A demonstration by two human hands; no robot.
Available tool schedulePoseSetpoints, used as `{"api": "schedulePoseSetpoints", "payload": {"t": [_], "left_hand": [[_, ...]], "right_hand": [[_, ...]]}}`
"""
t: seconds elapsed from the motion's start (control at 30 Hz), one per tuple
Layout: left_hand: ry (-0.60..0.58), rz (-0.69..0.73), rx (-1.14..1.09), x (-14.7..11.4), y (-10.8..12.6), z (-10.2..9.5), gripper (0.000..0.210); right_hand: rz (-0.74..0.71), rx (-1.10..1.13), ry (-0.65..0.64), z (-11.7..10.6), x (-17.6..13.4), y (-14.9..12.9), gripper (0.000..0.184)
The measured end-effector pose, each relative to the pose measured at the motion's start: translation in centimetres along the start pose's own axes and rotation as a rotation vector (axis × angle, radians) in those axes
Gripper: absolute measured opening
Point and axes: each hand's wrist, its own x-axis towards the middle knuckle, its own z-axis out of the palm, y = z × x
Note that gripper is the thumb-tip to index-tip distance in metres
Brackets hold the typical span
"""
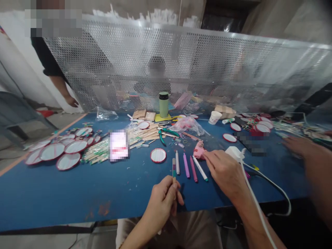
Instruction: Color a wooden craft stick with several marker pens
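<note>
My left hand (166, 195), near the table's front edge, is closed around a flat wooden stick (174, 169) with purple and teal bands, which points up and away. My right hand (224, 169) has its fingers closed at a pink glue gun (199, 150); the handle is mostly hidden behind them. Between the hands lie a grey marker (177, 163), a purple marker (186, 166), a dark pink marker (193, 168) and a white marker with a teal end (200, 169). Just beyond the stick is a round white disc with a red rim (158, 155).
Red-rimmed discs (52, 151) and wooden sticks (97, 150) cover the left side near a phone (119, 145). Pliers (162, 137), a green tumbler (163, 105) and a paper cup (215, 117) stand farther back. A white cable (250, 197) passes my right arm. A co-worker's hand (295, 145) reaches in at right.
</note>
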Motion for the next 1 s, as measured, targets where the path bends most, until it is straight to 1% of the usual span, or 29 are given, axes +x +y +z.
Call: {"api": "schedulePoseSetpoints", "payload": {"t": [0.07,0.13,0.27,0.37,0.53,0.6,0.67,0.7,0.73,0.77,0.83,0.87,0.93,0.97,1.0], "left_hand": [[0.006,0.01,0.017,0.0,0.1,0.0,0.042],[0.017,0.014,0.033,0.0,0.2,0.0,0.042],[0.026,0.01,0.057,-0.1,0.4,0.0,0.041],[0.026,0.019,0.068,0.0,0.4,0.1,0.039],[0.026,0.032,0.065,0.1,0.2,0.1,0.036],[0.03,0.022,0.049,0.0,0.2,0.1,0.037],[0.031,0.003,0.028,0.0,0.4,0.1,0.04],[0.031,-0.007,0.018,0.0,0.4,0.2,0.041],[0.031,-0.015,0.008,0.0,0.5,0.2,0.042],[0.03,-0.022,0.0,0.0,0.5,0.2,0.043],[0.03,-0.035,-0.016,0.0,0.6,0.2,0.044],[0.031,-0.04,-0.021,0.0,0.6,0.2,0.045],[0.037,-0.051,-0.025,0.0,0.7,0.1,0.047],[0.043,-0.056,-0.025,0.0,0.7,0.1,0.048],[0.048,-0.061,-0.023,0.0,0.8,0.1,0.048]], "right_hand": [[-0.118,-0.031,-0.075,0.3,-0.2,-0.2,0.019],[-0.22,-0.043,-0.108,1.0,-0.2,-0.9,0.017],[-0.288,-0.06,-0.118,2.5,0.0,-2.5,0.014],[-0.343,-0.066,-0.122,2.7,0.0,-2.9,0.015],[-0.439,-0.014,-0.14,1.7,0.2,-2.2,0.017],[-0.457,0.027,-0.098,0.8,0.2,-1.9,0.02],[-0.429,0.132,-0.022,-0.3,-0.2,-1.7,0.019],[-0.385,0.235,0.053,-0.8,-0.6,-1.8,0.015],[-0.297,0.343,0.155,-1.3,-1.1,-2.0,0.011],[-0.159,0.457,0.235,-1.7,-1.5,-2.4,0.008],[0.176,0.695,0.306,-2.0,-2.4,-3.5,0.006],[0.346,0.82,0.387,-2.0,-2.7,-4.3,0.003],[0.608,1.097,0.43,-1.5,-2.7,-5.9,0.011],[0.682,1.246,0.421,-1.2,-2.4,-6.6,0.015],[0.723,1.353,0.448,-0.8,-2.1,-7.3,0.016]]}}
